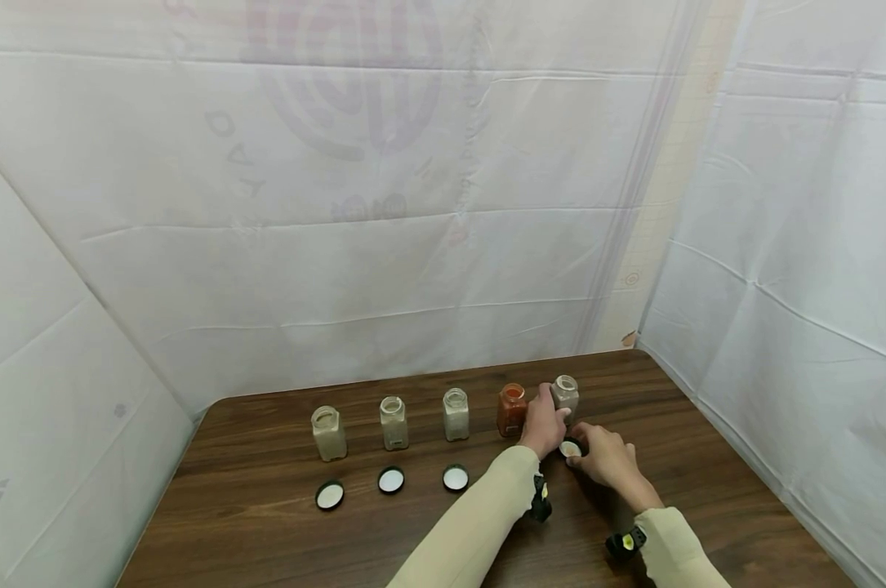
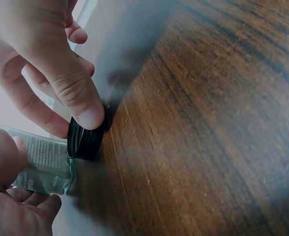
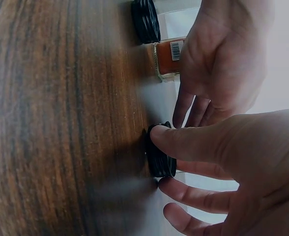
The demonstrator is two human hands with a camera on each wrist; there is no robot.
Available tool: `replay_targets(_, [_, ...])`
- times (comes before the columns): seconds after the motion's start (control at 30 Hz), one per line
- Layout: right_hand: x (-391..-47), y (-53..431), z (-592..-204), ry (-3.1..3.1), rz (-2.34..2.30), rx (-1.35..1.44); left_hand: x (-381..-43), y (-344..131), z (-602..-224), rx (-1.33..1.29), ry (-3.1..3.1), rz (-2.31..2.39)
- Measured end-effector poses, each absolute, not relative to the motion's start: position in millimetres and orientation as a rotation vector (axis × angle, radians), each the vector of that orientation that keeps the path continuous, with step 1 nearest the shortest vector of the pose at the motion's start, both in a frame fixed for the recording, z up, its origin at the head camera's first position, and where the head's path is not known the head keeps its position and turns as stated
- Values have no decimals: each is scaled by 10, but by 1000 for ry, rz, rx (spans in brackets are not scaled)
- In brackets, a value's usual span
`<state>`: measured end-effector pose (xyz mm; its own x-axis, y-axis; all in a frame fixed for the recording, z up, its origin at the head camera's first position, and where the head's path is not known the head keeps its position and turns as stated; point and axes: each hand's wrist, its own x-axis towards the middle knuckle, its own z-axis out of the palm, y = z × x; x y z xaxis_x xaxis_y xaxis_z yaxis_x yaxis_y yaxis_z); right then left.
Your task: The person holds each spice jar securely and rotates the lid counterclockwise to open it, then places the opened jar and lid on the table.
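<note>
In the head view my left hand [image 1: 545, 422] grips the rightmost open glass jar [image 1: 567, 394], which holds greyish powder and stands on the table. The left wrist view shows fingers on both sides of that jar [image 2: 43, 164] and its printed label. My right hand [image 1: 610, 459] pinches a black lid [image 1: 571, 448] by its rim just in front of the jar, white liner facing up. Thumb and fingers lie on opposite sides of the lid [image 3: 160, 152] in the right wrist view, close over the wood. Just left of my left hand stands an open jar of red-orange powder [image 1: 512, 411].
Three more open jars with pale contents, a left one [image 1: 330, 434], a middle one [image 1: 394, 425] and a right one [image 1: 456, 415], stand in a row. Before each lies an upturned lid [image 1: 329, 495]. Another black lid [image 3: 146, 22] is near the red-orange jar. White sheets [image 1: 340, 269] enclose the table [image 1: 266, 539].
</note>
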<state>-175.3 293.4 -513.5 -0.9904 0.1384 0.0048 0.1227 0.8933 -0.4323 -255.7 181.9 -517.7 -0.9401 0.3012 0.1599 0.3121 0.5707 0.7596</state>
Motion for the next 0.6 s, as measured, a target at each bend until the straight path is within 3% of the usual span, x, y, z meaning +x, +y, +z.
replay_targets(0.6, [-1754,2929,-5122,-3023,718,-183,-2551,1819,-5196,-525,-2779,-1393])
